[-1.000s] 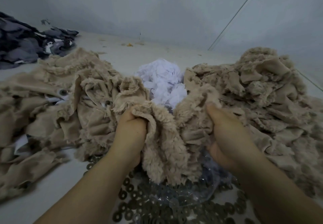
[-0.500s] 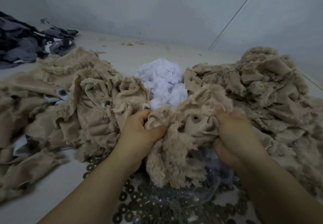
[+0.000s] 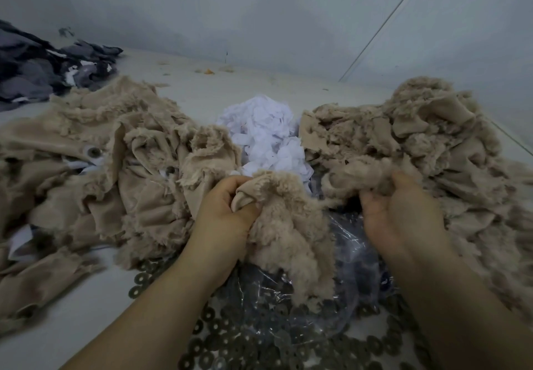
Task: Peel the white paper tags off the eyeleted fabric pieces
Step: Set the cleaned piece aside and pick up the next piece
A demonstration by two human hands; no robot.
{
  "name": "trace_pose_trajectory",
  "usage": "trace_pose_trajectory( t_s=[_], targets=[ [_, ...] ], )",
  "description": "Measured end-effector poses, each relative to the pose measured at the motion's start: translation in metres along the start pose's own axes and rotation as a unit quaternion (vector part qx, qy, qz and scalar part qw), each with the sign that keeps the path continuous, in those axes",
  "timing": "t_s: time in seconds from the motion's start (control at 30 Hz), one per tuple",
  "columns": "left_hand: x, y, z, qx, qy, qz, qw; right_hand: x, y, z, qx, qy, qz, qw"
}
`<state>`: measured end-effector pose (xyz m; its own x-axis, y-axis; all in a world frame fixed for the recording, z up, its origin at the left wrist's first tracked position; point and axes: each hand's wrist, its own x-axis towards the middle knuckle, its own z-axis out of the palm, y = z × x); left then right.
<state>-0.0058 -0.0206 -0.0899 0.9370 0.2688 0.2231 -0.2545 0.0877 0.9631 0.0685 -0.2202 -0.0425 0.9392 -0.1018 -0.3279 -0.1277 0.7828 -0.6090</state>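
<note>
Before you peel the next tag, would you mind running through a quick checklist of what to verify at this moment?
1. Left hand grips the beige fabric piece: ok.
2. Right hand grips its other end: ok.
3. White tag visible on the held piece: not ok, none shows.
4. Eyelet on the held piece in view: cannot tell, folds hide it.
5. Pile of peeled white paper within sight behind the hands: ok.
6. Held piece apart from the beige heaps: cannot tell on the right side.
</note>
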Motion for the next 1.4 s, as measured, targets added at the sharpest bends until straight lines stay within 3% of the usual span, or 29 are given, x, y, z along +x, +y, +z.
trace_pose_trajectory(
  t_s=[0.07, 0.13, 0.2, 0.3, 0.37, 0.5, 0.6, 0.67, 0.73, 0.8, 0.9, 0.97, 1.07, 1.17, 1.27, 1.4],
  targets=[
    [0.001, 0.000, 0.001, -0.054, 0.003, -0.017, 0.998, -0.001, 0.000, 0.000, 0.013, -0.006, -0.005, 1.000],
    [0.000, 0.000, 0.002, -0.099, 0.012, -0.029, 0.995, -0.010, 0.002, -0.002, -0.026, -0.060, 0.005, 0.998],
    [-0.001, 0.000, 0.003, -0.082, 0.032, -0.013, 0.996, -0.018, 0.010, 0.003, -0.083, -0.071, 0.023, 0.994],
    [-0.006, 0.005, 0.005, -0.035, 0.049, 0.024, 0.998, -0.026, 0.022, 0.000, -0.205, -0.085, -0.019, 0.975],
    [-0.009, 0.008, 0.008, -0.039, 0.046, 0.032, 0.998, -0.030, 0.029, -0.003, -0.310, -0.124, -0.012, 0.943],
    [-0.013, 0.012, 0.014, -0.060, 0.027, 0.042, 0.997, -0.042, 0.038, -0.005, -0.412, -0.239, 0.015, 0.879],
    [-0.015, 0.014, 0.016, -0.159, -0.087, 0.036, 0.983, -0.051, 0.038, -0.005, -0.505, -0.355, -0.011, 0.787],
    [-0.016, 0.018, 0.017, -0.195, -0.136, -0.013, 0.971, -0.054, 0.046, -0.008, -0.547, -0.367, -0.081, 0.748],
    [-0.016, 0.018, 0.017, -0.210, -0.146, -0.050, 0.966, -0.053, 0.050, -0.008, -0.547, -0.315, -0.145, 0.762],
    [-0.018, 0.018, 0.019, -0.221, -0.129, -0.041, 0.966, -0.048, 0.050, -0.006, -0.473, -0.275, -0.106, 0.830],
    [-0.018, 0.017, 0.017, -0.103, -0.008, 0.017, 0.995, -0.037, 0.047, -0.002, -0.276, -0.210, -0.009, 0.938],
    [-0.015, 0.014, 0.011, 0.007, 0.091, 0.050, 0.995, -0.036, 0.046, -0.001, -0.158, -0.196, 0.074, 0.965],
    [-0.010, 0.013, 0.005, 0.073, 0.132, 0.079, 0.985, -0.038, 0.046, -0.001, -0.122, -0.199, 0.173, 0.957],
    [-0.009, 0.015, 0.005, 0.028, 0.051, 0.035, 0.998, -0.038, 0.044, -0.002, -0.123, -0.202, 0.212, 0.948],
    [-0.011, 0.014, 0.010, -0.012, -0.013, -0.022, 1.000, -0.043, 0.040, 0.001, -0.121, -0.221, 0.216, 0.943],
    [-0.012, 0.017, 0.010, -0.049, 0.039, -0.031, 0.998, -0.051, 0.044, -0.001, -0.211, -0.278, 0.203, 0.915]
  ],
)
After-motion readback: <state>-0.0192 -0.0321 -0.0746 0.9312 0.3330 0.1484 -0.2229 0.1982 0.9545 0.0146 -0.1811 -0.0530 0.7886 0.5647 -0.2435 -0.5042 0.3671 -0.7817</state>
